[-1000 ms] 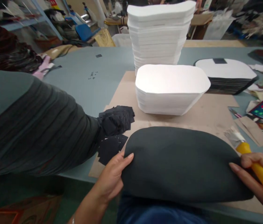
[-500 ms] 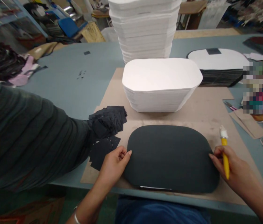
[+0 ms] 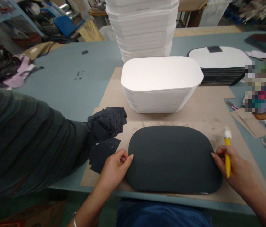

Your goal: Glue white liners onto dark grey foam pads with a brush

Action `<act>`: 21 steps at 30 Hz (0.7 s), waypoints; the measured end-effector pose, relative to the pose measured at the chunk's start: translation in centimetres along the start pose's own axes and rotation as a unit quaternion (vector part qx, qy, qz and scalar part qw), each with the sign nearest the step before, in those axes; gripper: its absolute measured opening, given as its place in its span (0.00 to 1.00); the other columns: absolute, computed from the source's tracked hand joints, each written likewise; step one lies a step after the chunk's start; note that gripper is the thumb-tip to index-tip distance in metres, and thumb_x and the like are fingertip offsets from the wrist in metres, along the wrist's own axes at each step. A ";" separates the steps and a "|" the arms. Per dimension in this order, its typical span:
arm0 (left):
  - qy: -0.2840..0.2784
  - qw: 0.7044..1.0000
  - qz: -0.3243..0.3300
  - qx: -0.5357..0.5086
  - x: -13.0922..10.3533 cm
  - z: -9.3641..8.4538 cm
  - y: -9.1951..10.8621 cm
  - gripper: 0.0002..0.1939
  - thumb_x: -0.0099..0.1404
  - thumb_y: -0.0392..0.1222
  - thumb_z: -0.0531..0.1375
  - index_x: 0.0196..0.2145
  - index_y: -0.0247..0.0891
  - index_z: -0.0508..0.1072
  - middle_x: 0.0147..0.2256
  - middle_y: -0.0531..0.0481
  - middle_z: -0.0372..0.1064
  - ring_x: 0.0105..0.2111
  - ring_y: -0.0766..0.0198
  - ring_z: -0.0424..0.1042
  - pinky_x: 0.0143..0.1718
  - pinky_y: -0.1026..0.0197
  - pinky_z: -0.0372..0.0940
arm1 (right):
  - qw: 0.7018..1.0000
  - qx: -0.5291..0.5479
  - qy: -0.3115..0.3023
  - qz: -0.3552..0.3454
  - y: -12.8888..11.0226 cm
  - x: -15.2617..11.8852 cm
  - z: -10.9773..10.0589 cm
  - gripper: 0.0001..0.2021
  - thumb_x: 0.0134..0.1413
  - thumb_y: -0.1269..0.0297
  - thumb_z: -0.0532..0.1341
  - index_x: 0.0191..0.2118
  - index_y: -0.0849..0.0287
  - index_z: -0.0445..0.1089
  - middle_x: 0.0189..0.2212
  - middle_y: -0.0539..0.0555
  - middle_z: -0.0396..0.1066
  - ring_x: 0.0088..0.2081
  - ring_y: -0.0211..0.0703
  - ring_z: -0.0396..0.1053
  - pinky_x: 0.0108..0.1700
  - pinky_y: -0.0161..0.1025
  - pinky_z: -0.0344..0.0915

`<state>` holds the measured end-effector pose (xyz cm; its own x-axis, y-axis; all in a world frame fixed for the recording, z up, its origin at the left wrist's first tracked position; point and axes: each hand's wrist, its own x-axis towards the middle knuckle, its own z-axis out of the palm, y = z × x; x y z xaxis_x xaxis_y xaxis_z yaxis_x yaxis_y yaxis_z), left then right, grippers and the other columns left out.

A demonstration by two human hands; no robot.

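the two hands are well apart, the dark oval panel lying between them on the brown board. the left hand has its thumb on the panel's edge, fingers curled; whether it pinches, i cannot tell. the right hand grips the yellow-handled brush, its fingertips at the opposite edge. dark square patches lie beside the left hand; a white stack stands beyond both.
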<state>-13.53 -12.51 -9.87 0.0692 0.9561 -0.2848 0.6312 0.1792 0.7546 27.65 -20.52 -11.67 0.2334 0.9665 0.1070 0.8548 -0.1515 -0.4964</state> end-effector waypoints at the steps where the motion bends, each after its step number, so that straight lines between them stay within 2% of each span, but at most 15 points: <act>1: 0.004 1.000 0.000 0.018 -0.1 -0.1 -0.1 0.21 0.63 0.59 0.59 0.23 0.41 0.63 0.20 0.56 0.59 0.22 0.65 0.62 0.25 0.64 0.56 | 1.000 -0.010 0.003 0.005 -0.1 0.0 0.0 0.17 0.63 0.44 0.57 0.42 0.53 0.62 0.31 0.54 0.73 0.25 0.46 0.73 0.26 0.39 0.66; 3: 0.039 0.998 0.005 0.046 -0.6 -0.2 -0.3 0.19 0.63 0.60 0.60 0.28 0.40 0.68 0.23 0.53 0.67 0.25 0.62 0.68 0.29 0.62 0.62 | 0.999 -0.031 0.012 0.026 -0.4 -0.3 -0.2 0.20 0.62 0.39 0.56 0.41 0.52 0.62 0.31 0.54 0.74 0.26 0.48 0.74 0.27 0.41 0.67; 5: 0.089 0.996 0.015 0.022 -1.2 -0.2 -0.3 0.22 0.64 0.61 0.59 0.43 0.38 0.74 0.39 0.45 0.77 0.40 0.55 0.77 0.42 0.57 0.71 | 0.999 -0.015 0.020 0.047 -1.0 -0.9 -0.5 0.21 0.62 0.38 0.56 0.42 0.52 0.61 0.39 0.58 0.77 0.35 0.53 0.79 0.32 0.43 0.72; 6: 0.099 0.995 0.016 -0.012 -1.6 -0.2 -0.2 0.27 0.66 0.61 0.58 0.52 0.38 0.72 0.50 0.41 0.76 0.50 0.52 0.76 0.51 0.53 0.71 | 0.998 0.009 0.017 0.053 -1.4 -1.2 -0.7 0.20 0.63 0.39 0.56 0.42 0.52 0.60 0.45 0.59 0.77 0.42 0.55 0.79 0.36 0.44 0.74; 7: 0.092 0.994 0.012 -0.054 -2.1 -0.1 0.0 0.32 0.68 0.61 0.57 0.61 0.38 0.68 0.59 0.39 0.70 0.59 0.51 0.71 0.60 0.51 0.67 | 0.998 0.040 0.012 0.054 -1.8 -1.6 -0.7 0.19 0.63 0.40 0.56 0.42 0.51 0.59 0.50 0.61 0.76 0.49 0.56 0.78 0.41 0.44 0.75; 9: 0.040 0.991 -0.015 -0.125 -3.0 0.2 0.7 0.37 0.70 0.62 0.54 0.69 0.40 0.60 0.69 0.43 0.58 0.69 0.54 0.58 0.69 0.49 0.56 | 0.995 0.087 -0.001 0.054 -2.6 -2.2 -0.6 0.17 0.65 0.42 0.56 0.42 0.51 0.58 0.54 0.64 0.74 0.57 0.56 0.73 0.48 0.45 0.75; 11: 0.003 0.988 -0.041 -0.151 -3.7 0.5 1.3 0.38 0.71 0.64 0.54 0.71 0.42 0.58 0.71 0.47 0.53 0.71 0.55 0.52 0.72 0.50 0.49 | 0.994 0.092 -0.004 0.060 -3.3 -2.7 -0.2 0.17 0.65 0.43 0.56 0.42 0.51 0.59 0.55 0.65 0.74 0.59 0.56 0.72 0.49 0.46 0.75; 16: 0.003 0.986 -0.046 -0.162 -4.1 0.8 0.9 0.37 0.70 0.66 0.55 0.70 0.48 0.60 0.72 0.53 0.51 0.73 0.55 0.47 0.74 0.49 0.42 | 0.995 0.074 -0.009 0.059 -3.8 -2.9 0.3 0.18 0.64 0.42 0.57 0.42 0.52 0.59 0.56 0.67 0.72 0.55 0.58 0.75 0.46 0.46 0.76; 18: -0.002 0.983 -0.037 -0.180 -3.6 0.6 0.3 0.37 0.71 0.67 0.53 0.71 0.48 0.59 0.72 0.51 0.51 0.72 0.53 0.49 0.73 0.46 0.45 | 0.997 0.060 -0.011 0.053 -3.9 -2.7 -0.7 0.18 0.65 0.42 0.55 0.42 0.52 0.61 0.54 0.65 0.74 0.50 0.57 0.78 0.43 0.46 0.77; 21: 0.009 0.986 -0.016 -0.168 -2.3 -0.5 0.0 0.38 0.72 0.66 0.51 0.71 0.42 0.59 0.70 0.44 0.55 0.70 0.50 0.55 0.71 0.43 0.52 | 0.999 0.020 0.028 0.019 -3.9 -1.6 -4.0 0.19 0.67 0.41 0.52 0.46 0.51 0.68 0.50 0.60 0.77 0.44 0.56 0.79 0.40 0.48 0.77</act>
<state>-14.08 -14.62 -8.90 0.0378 0.9519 -0.3040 0.3417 0.2735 0.8991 25.79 -22.27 -6.43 0.2922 0.9469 0.1341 0.8253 -0.1788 -0.5357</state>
